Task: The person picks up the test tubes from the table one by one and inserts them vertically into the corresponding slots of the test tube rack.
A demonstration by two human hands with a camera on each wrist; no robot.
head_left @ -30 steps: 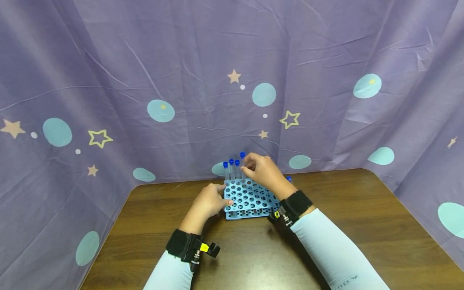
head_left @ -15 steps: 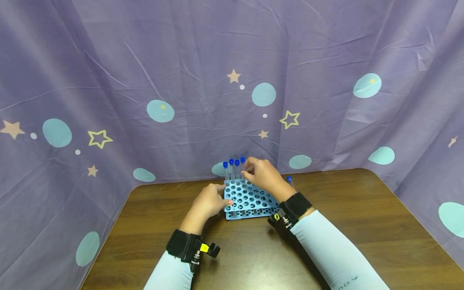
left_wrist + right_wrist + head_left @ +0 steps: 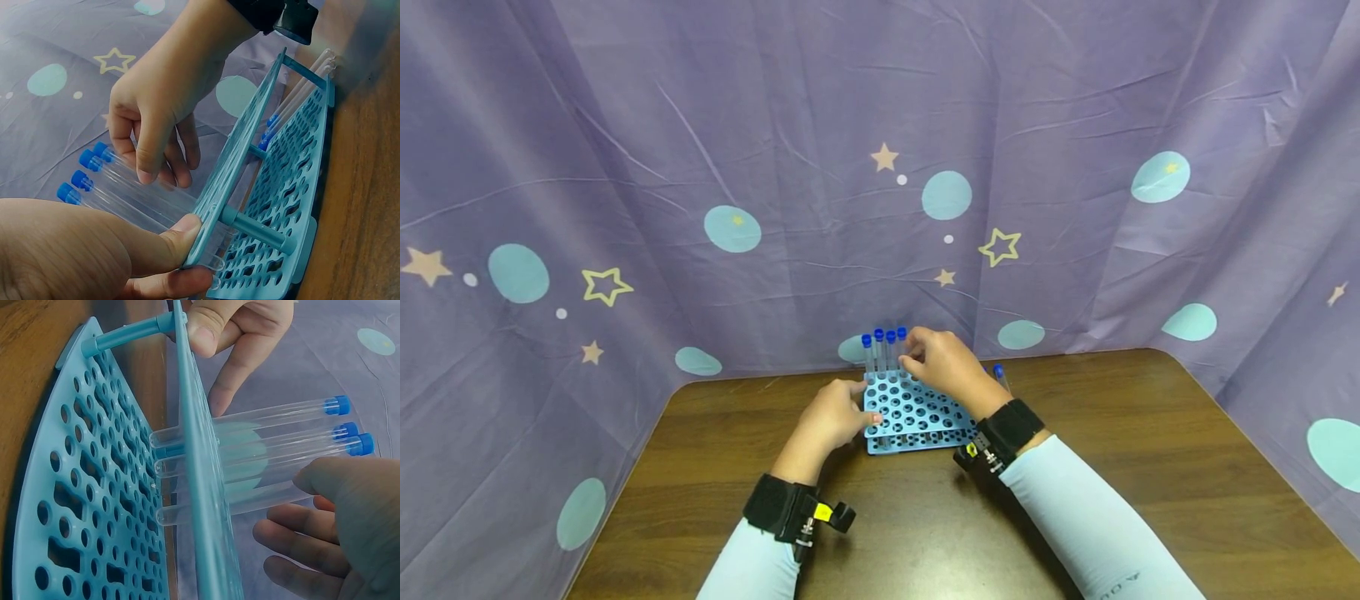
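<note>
A light-blue test tube rack [image 3: 917, 410] with two perforated plates stands on the table. My left hand [image 3: 831, 414] grips its left end, thumb on the upper plate's edge. Clear test tubes with blue caps [image 3: 81, 180] stand in a row in the rack's back left holes. At the right of that row, my right hand [image 3: 943, 358] pinches a test tube [image 3: 269, 497] between thumb and forefinger. Its lower end is through the upper plate. In the right wrist view this hand hides the tube's cap; the other fingers are bent loosely below.
More blue-capped tubes [image 3: 275, 122] lie behind the rack's right part; one cap [image 3: 998, 371] shows past my right wrist. The brown wooden table [image 3: 895, 525] extends in front and to both sides. A purple patterned curtain [image 3: 820, 275] hangs directly behind.
The pinched test tube has gone down into the rack, its cap now about level with the others. My right hand has lowered slightly with it. The left hand has stayed put.
</note>
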